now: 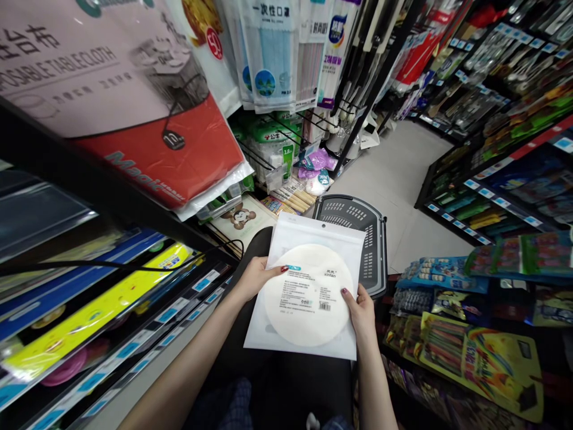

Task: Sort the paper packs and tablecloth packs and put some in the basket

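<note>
Left hand point(257, 276) and right hand point(362, 310) grip opposite edges of packet point(308, 292), likely keeping print readable; basket point(371, 239) just beyond packet.

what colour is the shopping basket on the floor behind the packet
The basket is dark grey, seen best in the head view.

The packet point(307, 292) was located before the basket point(376, 245), with the tablecloth pack point(147, 128) left and the snack bags point(483, 358) right.
</note>
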Available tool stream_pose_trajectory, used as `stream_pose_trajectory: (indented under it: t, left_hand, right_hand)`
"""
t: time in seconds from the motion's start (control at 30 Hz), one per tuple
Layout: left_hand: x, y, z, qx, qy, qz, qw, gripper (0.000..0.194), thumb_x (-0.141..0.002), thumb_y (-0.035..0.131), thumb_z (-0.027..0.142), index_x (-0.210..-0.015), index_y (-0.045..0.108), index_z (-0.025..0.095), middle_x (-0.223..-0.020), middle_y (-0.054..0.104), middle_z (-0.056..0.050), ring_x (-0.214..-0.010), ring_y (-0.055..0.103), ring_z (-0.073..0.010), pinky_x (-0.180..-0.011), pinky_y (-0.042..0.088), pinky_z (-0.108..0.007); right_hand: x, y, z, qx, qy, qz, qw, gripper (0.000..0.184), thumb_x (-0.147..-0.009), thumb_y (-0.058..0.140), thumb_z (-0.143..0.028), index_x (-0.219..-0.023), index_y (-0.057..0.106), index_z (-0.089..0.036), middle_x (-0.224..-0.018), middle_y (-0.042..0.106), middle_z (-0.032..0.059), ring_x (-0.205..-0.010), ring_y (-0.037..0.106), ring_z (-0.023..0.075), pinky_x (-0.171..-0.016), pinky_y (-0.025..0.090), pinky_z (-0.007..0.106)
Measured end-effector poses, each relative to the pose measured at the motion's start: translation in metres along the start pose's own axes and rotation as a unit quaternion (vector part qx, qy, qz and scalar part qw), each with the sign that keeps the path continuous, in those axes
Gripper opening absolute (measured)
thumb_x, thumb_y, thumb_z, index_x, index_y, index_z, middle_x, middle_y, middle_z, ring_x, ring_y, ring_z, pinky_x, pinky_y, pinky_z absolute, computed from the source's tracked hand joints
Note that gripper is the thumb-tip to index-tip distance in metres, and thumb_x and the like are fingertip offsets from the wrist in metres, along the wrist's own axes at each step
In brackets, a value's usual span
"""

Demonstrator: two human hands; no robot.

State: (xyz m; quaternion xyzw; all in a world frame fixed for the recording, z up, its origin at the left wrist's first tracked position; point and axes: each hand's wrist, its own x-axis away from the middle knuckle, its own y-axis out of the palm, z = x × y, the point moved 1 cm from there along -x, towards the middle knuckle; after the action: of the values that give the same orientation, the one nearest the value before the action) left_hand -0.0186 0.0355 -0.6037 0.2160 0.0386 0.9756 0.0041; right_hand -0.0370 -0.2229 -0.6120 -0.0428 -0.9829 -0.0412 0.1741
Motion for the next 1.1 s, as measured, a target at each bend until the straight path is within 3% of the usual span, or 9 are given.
stream_pose_trajectory:
  t: [1.1]
  left_hand:
    - [-0.0006,0.0011,0.0028,0.006,-0.009,0.003,1.0,0.037,-0.058,0.069,0.039,-0.078,0.066,0.007,-0.078,0.069,-0.011,-0.064,0.062,-0.0226,-0.055,0.047,-0.028]
  right_hand:
    - [0.0008,0.0019,-0.0043,0.015,0.0,0.006,1.0,0.029,-0.066,0.065,-0.031,-0.09,0.057,-0.017,-0.093,0.065,0.0068,-0.081,0.06,0.0198,-0.069,0.049,0.028]
